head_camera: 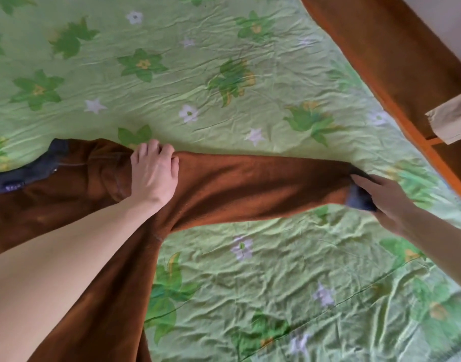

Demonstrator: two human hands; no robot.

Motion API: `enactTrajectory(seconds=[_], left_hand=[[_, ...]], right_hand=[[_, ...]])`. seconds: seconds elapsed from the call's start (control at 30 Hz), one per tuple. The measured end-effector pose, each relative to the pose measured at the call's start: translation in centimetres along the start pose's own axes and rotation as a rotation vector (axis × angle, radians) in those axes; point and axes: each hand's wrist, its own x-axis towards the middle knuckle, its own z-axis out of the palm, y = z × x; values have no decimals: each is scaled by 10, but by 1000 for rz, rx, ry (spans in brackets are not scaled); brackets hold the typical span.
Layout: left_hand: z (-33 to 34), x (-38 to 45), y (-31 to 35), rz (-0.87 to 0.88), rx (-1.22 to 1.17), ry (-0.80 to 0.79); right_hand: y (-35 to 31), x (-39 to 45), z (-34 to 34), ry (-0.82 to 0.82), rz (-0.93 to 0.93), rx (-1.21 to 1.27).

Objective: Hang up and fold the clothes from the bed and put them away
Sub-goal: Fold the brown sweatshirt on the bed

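Green bed sheet with leaf and flower prints [250, 82], and a brown fleece sweater with a dark grey collar and cuffs [250, 184] lying flat on it.

Seen from the head camera, the sweater's body lies at the left and near side of the sheet, and one long sleeve stretches out to the right across it. The left hand [153, 173] rests on the sweater's shoulder, where the sleeve begins, with its fingers curled over the top edge of the cloth. The right hand [383, 199] pinches the dark grey cuff [360, 199] at the sleeve's far end. A brown wooden bed frame [381, 48] runs along the sheet's right edge, and a piece of tan cloth [454, 121] lies on that frame.
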Motion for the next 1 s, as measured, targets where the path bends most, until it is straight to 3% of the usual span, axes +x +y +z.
enactTrajectory(seconds=[0.07,0.2,0.3,0.43,0.6,0.7,0.87,1.0], left_hand=[[-1,-3,-2,-11,-7,45],[-9,-27,1,-3,-71,202],[-4,-61,3,82,-171,93],[21,-99,-10,145,-80,-53],[33,-95,-21,164,-83,-171],[22,-93,-19,148,-139,-276],[-25,-99,-19,-36,-681,-231],[-66,-102,-26,-719,-1536,-371]], right_hand=[[3,0,-8,56,-50,2],[12,-7,-23,230,-117,-290],[18,-14,-17,308,-162,-407],[19,-20,-5,404,-214,-549],[11,-36,0,399,-209,-501],[-15,-65,24,372,-319,-598],[-60,-127,129,158,-599,-669],[-74,-191,250,-141,-766,-618]])
